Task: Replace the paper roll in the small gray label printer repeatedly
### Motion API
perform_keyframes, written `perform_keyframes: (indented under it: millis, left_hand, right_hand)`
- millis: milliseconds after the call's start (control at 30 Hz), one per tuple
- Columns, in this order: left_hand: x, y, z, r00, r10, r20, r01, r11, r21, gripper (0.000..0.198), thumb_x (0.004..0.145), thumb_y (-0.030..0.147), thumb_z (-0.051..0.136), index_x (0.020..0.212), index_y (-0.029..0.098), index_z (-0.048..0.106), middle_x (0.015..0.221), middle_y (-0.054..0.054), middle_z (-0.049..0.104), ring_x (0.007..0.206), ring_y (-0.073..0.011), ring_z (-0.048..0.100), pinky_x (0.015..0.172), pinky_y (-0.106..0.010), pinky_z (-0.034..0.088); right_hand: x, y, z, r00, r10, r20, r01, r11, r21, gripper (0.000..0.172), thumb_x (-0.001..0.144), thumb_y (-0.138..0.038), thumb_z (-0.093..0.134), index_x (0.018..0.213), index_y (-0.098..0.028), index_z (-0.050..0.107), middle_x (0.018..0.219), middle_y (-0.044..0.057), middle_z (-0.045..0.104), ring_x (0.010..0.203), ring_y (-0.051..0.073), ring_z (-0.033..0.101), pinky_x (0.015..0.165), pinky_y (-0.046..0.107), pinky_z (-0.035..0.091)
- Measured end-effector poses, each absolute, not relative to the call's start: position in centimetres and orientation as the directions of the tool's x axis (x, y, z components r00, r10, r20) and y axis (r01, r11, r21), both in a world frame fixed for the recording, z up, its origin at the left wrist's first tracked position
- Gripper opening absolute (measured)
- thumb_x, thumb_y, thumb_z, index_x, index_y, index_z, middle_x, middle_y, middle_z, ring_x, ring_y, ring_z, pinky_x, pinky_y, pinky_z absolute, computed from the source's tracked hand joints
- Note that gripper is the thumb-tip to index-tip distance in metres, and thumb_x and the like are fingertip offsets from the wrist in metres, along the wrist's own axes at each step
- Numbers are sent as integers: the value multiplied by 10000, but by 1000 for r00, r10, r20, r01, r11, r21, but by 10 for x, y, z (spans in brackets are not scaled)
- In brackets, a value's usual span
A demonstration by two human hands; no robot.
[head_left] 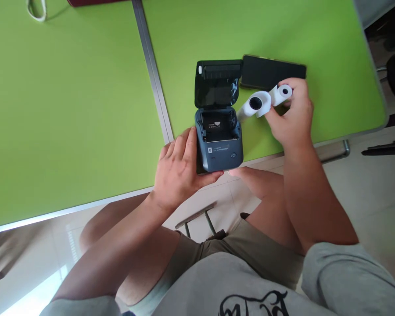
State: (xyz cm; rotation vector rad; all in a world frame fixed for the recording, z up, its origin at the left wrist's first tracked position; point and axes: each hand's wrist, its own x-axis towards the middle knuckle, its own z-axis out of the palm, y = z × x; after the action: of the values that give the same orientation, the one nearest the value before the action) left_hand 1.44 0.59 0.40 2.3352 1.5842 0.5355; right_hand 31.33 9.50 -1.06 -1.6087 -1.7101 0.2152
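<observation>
A small dark blue-grey label printer (221,156) sits at the table's front edge with its black lid (217,85) swung up and its paper bay exposed. My left hand (179,169) grips it, fingers along the left side and thumb across the front. To the right of the printer, my right hand (292,109) is closed on a small white paper roll (277,95), held between thumb and fingers. Beside that roll is another white paper roll (246,110) with a dark core and loosely curled paper; whether the two are joined I cannot tell.
A black phone (266,72) lies behind the rolls, near the lid. The green table (85,109) has a metal seam strip (153,66) left of the printer. A white cord loop (37,17) and a dark red object (95,1) are at the far edge.
</observation>
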Motion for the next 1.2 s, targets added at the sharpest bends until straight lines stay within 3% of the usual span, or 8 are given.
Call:
perform_keyframes:
  millis: [100, 200, 400, 533, 700, 833, 1067, 1200]
  left_hand:
    - [15, 6, 3, 324, 933, 154, 832, -359, 422, 1082, 852, 928, 447, 1580, 128, 408, 1498, -242, 596, 1298, -407, 632, 1011, -499, 511]
    - [15, 6, 2, 327, 932, 154, 832, -361, 422, 1128, 831, 958, 430, 1582, 116, 408, 1499, -252, 590, 1312, -420, 620, 1015, -515, 510]
    - [16, 6, 2, 325, 930, 171, 838, -367, 404, 1132, 832, 967, 402, 1570, 109, 421, 1482, -251, 607, 1290, -408, 640, 1014, -508, 513]
    - [16, 6, 3, 327, 928, 180, 827, -372, 421, 1112, 839, 955, 421, 1579, 125, 411, 1484, -243, 610, 1289, -400, 641, 1036, -513, 509]
    - [15, 6, 3, 351, 913, 206, 832, -405, 378, 1143, 864, 955, 346, 1538, 38, 448, 1447, -278, 624, 1248, -393, 663, 996, -494, 518]
    - [15, 6, 3, 352, 915, 197, 839, -402, 367, 1137, 872, 950, 337, 1553, 44, 431, 1461, -270, 617, 1273, -385, 650, 1022, -485, 508]
    - [14, 6, 1, 364, 900, 242, 844, -428, 324, 1108, 907, 921, 307, 1525, 11, 445, 1415, -276, 637, 1225, -377, 668, 984, -474, 516]
    - [15, 6, 1, 360, 893, 269, 852, -432, 296, 1086, 914, 913, 308, 1505, 14, 459, 1359, -270, 665, 1166, -365, 693, 946, -463, 528]
  right_hand:
    - [307, 83, -2, 57, 819, 571, 843, 266, -467, 466, 779, -123, 594, 1235, -211, 561, 1205, 166, 698, 1148, 289, 660, 1003, 449, 495]
    - [292, 68, 9, -77, 735, 674, 876, 372, -306, 521, 721, -108, 552, 1234, -198, 560, 1168, 165, 675, 1152, 294, 642, 993, 452, 515]
    - [263, 67, 28, -176, 901, 397, 950, 262, -172, 546, 811, -245, 675, 1342, -280, 553, 1424, 140, 613, 1406, 398, 493, 1113, 617, 398]
    - [261, 72, 33, -170, 936, 308, 943, 245, -224, 406, 890, -330, 695, 1279, -286, 590, 1211, 135, 702, 1365, 403, 519, 1189, 676, 286]
    - [267, 55, 15, -142, 845, 515, 839, 379, -390, 406, 862, -289, 694, 1242, -274, 555, 1002, 71, 693, 1004, 295, 680, 978, 543, 524]
    - [266, 44, -5, -105, 851, 515, 740, 413, -531, 544, 875, -218, 618, 1387, -288, 450, 1140, 67, 724, 1039, 248, 720, 922, 461, 596]
    - [261, 50, -8, -165, 857, 488, 755, 428, -497, 294, 831, -109, 614, 1071, -271, 664, 1035, 38, 714, 918, 215, 718, 810, 375, 604]
    - [263, 53, 3, -115, 808, 578, 752, 451, -480, 267, 871, -222, 701, 1129, -287, 708, 1016, 55, 648, 924, 238, 705, 816, 418, 621]
